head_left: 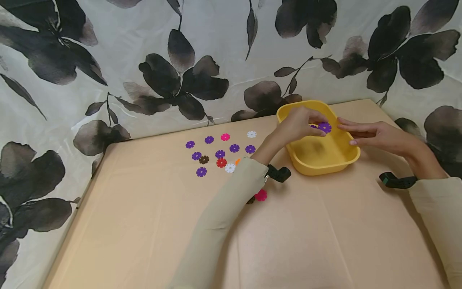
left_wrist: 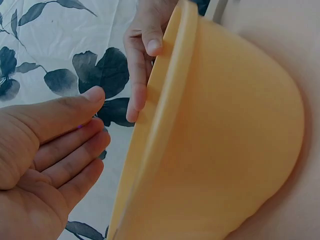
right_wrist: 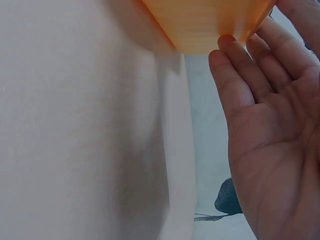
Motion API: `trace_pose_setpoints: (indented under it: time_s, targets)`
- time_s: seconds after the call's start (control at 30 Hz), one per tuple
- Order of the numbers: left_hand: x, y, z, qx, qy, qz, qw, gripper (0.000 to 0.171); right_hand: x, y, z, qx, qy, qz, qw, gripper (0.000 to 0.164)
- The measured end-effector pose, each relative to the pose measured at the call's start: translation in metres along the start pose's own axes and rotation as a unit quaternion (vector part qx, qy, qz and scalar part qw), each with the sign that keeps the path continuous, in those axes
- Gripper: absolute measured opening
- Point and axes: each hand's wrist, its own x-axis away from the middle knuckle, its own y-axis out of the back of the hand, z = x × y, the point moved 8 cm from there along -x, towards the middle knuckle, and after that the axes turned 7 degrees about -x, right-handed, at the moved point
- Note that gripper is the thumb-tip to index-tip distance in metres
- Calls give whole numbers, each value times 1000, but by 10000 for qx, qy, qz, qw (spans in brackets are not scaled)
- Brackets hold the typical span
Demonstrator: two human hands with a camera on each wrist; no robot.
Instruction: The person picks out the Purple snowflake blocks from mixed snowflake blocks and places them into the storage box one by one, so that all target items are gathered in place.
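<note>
My left hand (head_left: 297, 123) is over the yellow plastic tub (head_left: 319, 170), pinching purple flower-shaped discs (head_left: 325, 127) between thumb and fingers. Only a sliver of purple shows past the fingers of my left hand (left_wrist: 65, 145) in the left wrist view; how many discs it holds is unclear. At the tub's right side is my right hand (head_left: 386, 136), its fingers nearly straight at the rim. In the right wrist view, the fingertips (right_wrist: 227, 39) of that hand lie against the tub's outer wall (right_wrist: 210, 30).
Left of the tub, several purple discs (head_left: 220, 154) lie scattered among a red disc (head_left: 221, 162), a brown disc (head_left: 203, 159) and a white disc (head_left: 251, 134). A pink disc (head_left: 261, 195) lies nearer, partly behind the left forearm. A floral sheet (head_left: 223, 24) hangs behind the table (head_left: 144, 224).
</note>
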Motion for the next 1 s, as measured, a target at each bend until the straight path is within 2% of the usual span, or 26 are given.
trace_pose_setpoints:
  time_s: [0.2,0.37,0.47,0.57,0.7,0.8,1.0]
  targets:
    - [-11,-1,3,86,-220,340,9991,42,-3,-2,3,128,117,17,9998,56]
    - [-20,-2,6,-32,-317,615,9976,44,-1,-1,0,-97,3,-11,10000,56]
    - [-23,-2,9,5,-330,688,9971,44,0,-1,1,-188,11,-2,9998,56]
    - [-26,-1,14,95,-345,744,9966,43,-1,0,2,-44,25,-7,10000,56]
    - [-29,-1,17,178,-538,805,9951,42,-1,1,3,153,-3,-39,9999,56]
    - [-31,-1,20,176,-619,883,9940,42,0,1,2,109,-29,-34,9999,57]
    - [-37,0,26,190,-499,957,9940,43,0,0,3,22,26,-8,10000,58]
